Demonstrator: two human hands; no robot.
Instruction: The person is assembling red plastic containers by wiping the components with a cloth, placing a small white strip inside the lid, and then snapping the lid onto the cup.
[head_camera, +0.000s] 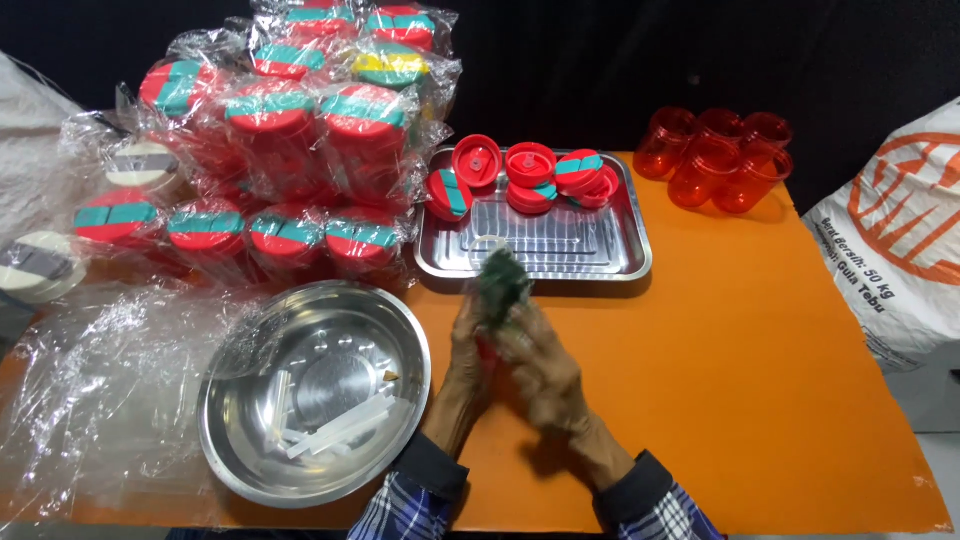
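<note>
- Here, in the head view, we are holding our left hand (468, 345) and right hand (545, 375) close together over the orange table (760, 380), just below the steel tray (632, 262).
- Both hands are curled around a small red container (488, 350) with a dark green blurred piece (503, 280) above it; motion blur is hiding exactly which fingers are gripping what.
- We are judging the container to be light, thin, rigid plastic, smooth and a bit slippery, so taking it around the body with one hand and working the top with the other looks safest.
- The green piece is looking soft or crumpled, though we cannot tell for sure.
- The rectangular steel tray is holding several red lids (530, 160), some with teal strips (578, 166), bunched at its far end; its near part is showing bare metal.
- The round steel bowl (225, 420) at our left is containing a few pale, clear stick-like pieces (340, 430).
- A stack of wrapped red jars (290, 130) with red-and-teal lids is standing behind the bowl, with loose clear plastic wrap (100, 390) beside it.
- Five empty translucent red jars (715, 155) are clustered at the far right of the table, well apart from our hands.
- A white printed sack (900, 240) is resting off the right edge.
</note>
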